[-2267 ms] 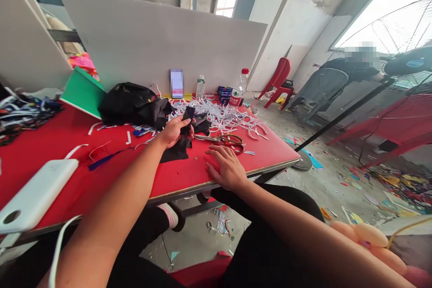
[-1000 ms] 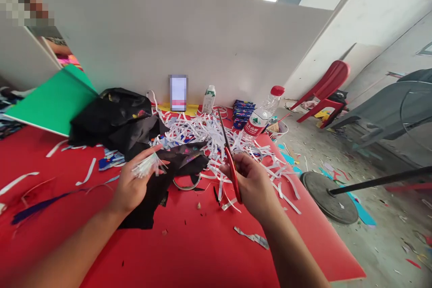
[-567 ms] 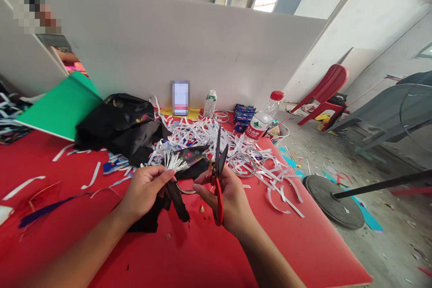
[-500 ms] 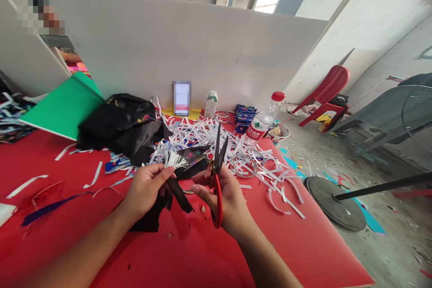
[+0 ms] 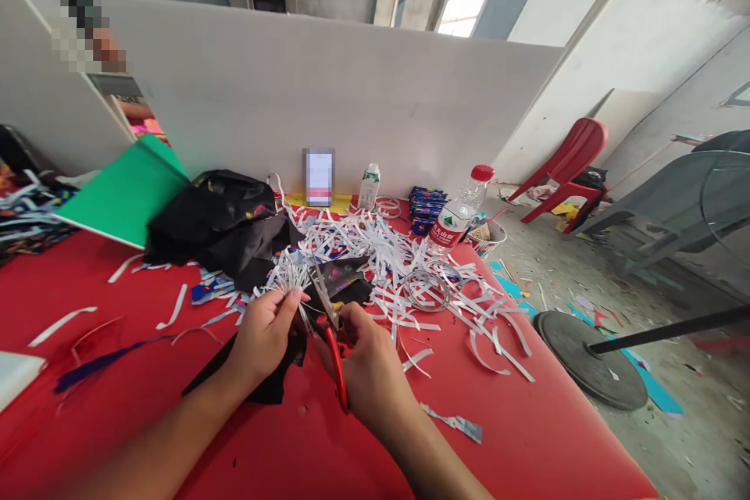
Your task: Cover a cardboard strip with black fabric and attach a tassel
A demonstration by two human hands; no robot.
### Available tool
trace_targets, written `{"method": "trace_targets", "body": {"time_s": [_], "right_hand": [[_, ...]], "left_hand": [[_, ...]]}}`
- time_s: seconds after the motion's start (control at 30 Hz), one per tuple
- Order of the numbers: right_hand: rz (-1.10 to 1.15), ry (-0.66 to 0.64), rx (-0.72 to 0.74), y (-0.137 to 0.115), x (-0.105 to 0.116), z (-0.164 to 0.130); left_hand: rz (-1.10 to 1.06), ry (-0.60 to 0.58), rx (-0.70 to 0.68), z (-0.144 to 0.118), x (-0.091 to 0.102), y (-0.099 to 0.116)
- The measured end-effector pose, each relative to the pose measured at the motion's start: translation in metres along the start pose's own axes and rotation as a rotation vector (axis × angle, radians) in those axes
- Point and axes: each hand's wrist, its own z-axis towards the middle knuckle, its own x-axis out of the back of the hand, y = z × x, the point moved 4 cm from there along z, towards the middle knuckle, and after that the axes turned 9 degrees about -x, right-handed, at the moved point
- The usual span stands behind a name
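Observation:
Pinched in my closed left hand (image 5: 266,336) is a bundle of thin white strands (image 5: 293,279), its loose ends fanning upward. My right hand (image 5: 369,363) grips a pair of scissors (image 5: 335,351) by the red handles. Their blades point up and sit right beside the strands; whether they touch cannot be made out. Black cloth (image 5: 263,387) lies beneath my left hand on the red tabletop (image 5: 516,437). Just beyond both hands is another black cloth piece (image 5: 345,279) with coloured marks, among a heap of white strips (image 5: 375,242).
Behind the heap stand a phone (image 5: 319,176), a small white bottle (image 5: 369,187), a stack of blue packets (image 5: 426,209) and a water bottle (image 5: 457,211). A black bag-like cloth (image 5: 216,211) and green board (image 5: 126,187) lie left. A white partition (image 5: 328,86) borders the back.
My right hand has moved left, bringing the scissors from upright beside the bundle to tilted close against it. The dark strip hanging below my left hand is out of sight. The view has shifted slightly.

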Motion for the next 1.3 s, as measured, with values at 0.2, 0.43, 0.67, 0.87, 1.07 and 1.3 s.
{"method": "trace_targets", "body": {"time_s": [0.2,0.43,0.67,0.87,1.07,1.3], "right_hand": [[0.262,0.098,-0.063,0.009,0.014,0.011],[0.879,0.149,-0.16,0.021,0.016,0.021],[0.514,-0.01,-0.111,0.017,0.004,0.013],[0.578,0.018,-0.157,0.02,0.022,0.022],[0.444,-0.087,-0.065,0.008,0.036,0.014],[0.227,-0.227,-0.171,0.008,0.029,0.004]], "left_hand": [[-0.114,0.201,-0.038,0.02,0.024,0.003],[-0.08,-0.129,0.018,0.003,0.009,0.017],[-0.202,-0.184,0.074,-0.007,-0.011,0.008],[-0.315,-0.104,-0.126,-0.002,0.007,0.007],[-0.238,0.0,-0.074,-0.001,0.005,0.009],[-0.474,0.068,0.061,0.004,-0.006,0.021]]}}
